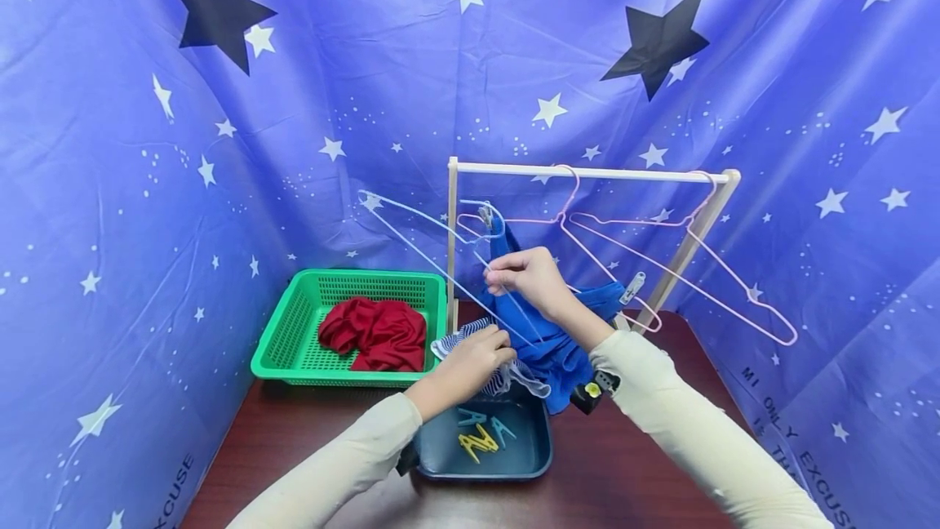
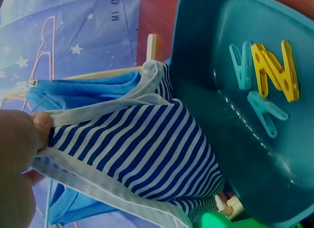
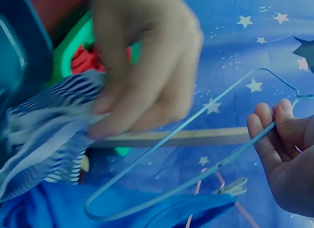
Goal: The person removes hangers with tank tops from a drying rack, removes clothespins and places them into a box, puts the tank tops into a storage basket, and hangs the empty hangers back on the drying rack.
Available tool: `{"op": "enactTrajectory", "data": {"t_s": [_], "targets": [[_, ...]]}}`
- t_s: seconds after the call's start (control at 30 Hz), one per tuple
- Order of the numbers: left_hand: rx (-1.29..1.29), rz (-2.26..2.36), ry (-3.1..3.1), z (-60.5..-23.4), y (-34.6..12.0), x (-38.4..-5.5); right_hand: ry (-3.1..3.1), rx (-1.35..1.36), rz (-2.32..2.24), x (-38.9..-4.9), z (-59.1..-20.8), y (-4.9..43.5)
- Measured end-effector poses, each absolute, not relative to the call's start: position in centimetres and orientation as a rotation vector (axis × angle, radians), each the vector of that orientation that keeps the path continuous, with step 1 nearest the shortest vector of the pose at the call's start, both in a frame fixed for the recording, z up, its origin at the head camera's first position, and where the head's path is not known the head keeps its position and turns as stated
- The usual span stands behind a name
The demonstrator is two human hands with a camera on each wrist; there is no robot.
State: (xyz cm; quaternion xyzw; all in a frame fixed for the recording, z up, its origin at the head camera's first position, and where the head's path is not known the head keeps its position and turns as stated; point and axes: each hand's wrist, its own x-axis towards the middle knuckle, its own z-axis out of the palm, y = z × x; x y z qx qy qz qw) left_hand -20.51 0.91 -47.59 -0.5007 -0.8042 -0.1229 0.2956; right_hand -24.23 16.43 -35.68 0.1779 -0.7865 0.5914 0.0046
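My left hand [image 1: 470,366] pinches the edge of a blue-and-white striped garment [image 2: 132,149] with pale trim, as the left wrist view shows. The cloth hangs beside the dark teal bin [image 1: 539,464]. A light blue wire hanger [image 3: 221,164] is held tilted by my right hand [image 1: 534,277], its thumb and fingers pinching one sloping arm near the hook. The hanger's far end lies close to the striped garment; whether they touch cannot be told. Behind both hands, a blue garment [image 1: 565,366] hangs with a metal clip [image 1: 633,288] at its right corner.
A wooden rack [image 1: 609,173] carries pink wire hangers. At the left, a green basket [image 1: 282,325] holds red cloth [image 1: 382,333]. Yellow clothespins [image 2: 274,71] and blue clothespins [image 2: 266,113] lie in the bin. A starry blue curtain [image 1: 396,104] surrounds the dark red table [image 1: 631,472].
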Motion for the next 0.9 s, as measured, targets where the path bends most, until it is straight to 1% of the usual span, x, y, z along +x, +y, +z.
{"op": "enactTrajectory", "data": {"t_s": [0.37, 0.63, 0.9], "targets": [[-1.055, -0.333, -2.219, -45.6, -0.2, -21.7, -2.595, 0.442, 1.777, -22.7, -38.3, 21.1], [-0.968, -0.467, -2.425, -42.7, -0.6, -21.9, -2.651, 0.450, 1.744, -21.8, -39.8, 23.6], [-0.847, -0.632, -2.522, -39.3, -0.7, -23.1, -2.695, 0.428, 1.688, -21.2, -41.0, 25.3]]}}
